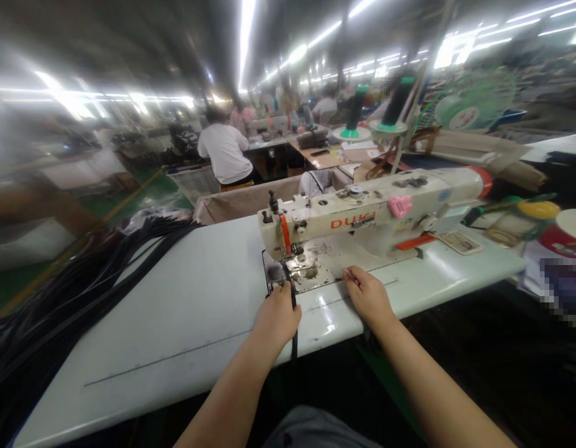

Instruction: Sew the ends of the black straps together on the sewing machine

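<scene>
A white sewing machine (381, 214) with orange lettering stands on a pale table. My left hand (277, 317) is closed on a narrow black strap (294, 348), just in front of the needle area. From the presser foot (288, 250) side the strap runs under my fingers and hangs over the table's front edge. My right hand (368, 297) rests at the front of the machine bed, to the right of the needle, with fingers pinched together. Something small and dark shows at its fingertips, too small to name.
A heap of long black straps (143, 261) drapes over the table's left end. Two thread cones (356, 112) stand behind the machine. At right are a green fan (469, 109) and a red-and-white tub (565, 233). A person in a white shirt (225, 152) sits beyond.
</scene>
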### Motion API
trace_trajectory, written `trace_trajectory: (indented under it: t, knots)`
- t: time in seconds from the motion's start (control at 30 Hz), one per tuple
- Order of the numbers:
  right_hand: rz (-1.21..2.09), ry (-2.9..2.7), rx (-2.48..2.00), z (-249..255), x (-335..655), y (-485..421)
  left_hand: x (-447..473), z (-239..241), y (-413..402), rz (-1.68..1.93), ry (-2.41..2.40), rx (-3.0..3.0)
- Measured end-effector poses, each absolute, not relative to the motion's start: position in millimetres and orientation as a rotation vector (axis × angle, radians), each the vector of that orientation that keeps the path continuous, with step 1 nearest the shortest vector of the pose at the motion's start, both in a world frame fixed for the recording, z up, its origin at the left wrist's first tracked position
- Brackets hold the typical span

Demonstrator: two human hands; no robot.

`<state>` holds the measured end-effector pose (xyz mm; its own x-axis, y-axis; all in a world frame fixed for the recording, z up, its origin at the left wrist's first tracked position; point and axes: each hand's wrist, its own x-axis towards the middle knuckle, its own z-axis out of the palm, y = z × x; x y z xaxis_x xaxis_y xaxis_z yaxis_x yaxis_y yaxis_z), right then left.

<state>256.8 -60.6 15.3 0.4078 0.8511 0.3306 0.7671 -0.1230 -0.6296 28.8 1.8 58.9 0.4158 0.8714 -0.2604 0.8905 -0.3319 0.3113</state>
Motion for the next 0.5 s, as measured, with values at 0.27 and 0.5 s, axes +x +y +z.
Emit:
trace_trajectory:
  t: [0.27,0.5]
  knots:
    - [0.159,-1.373,-1.898,13.3,258.4,-59.8,30.5,56.9,2.4,-0.031,1.494,2.225]
    - [0.164,-1.367,-1.895,14.6,257.5,-59.2,30.2,54.0,1.5,0.148,1.448,2.07]
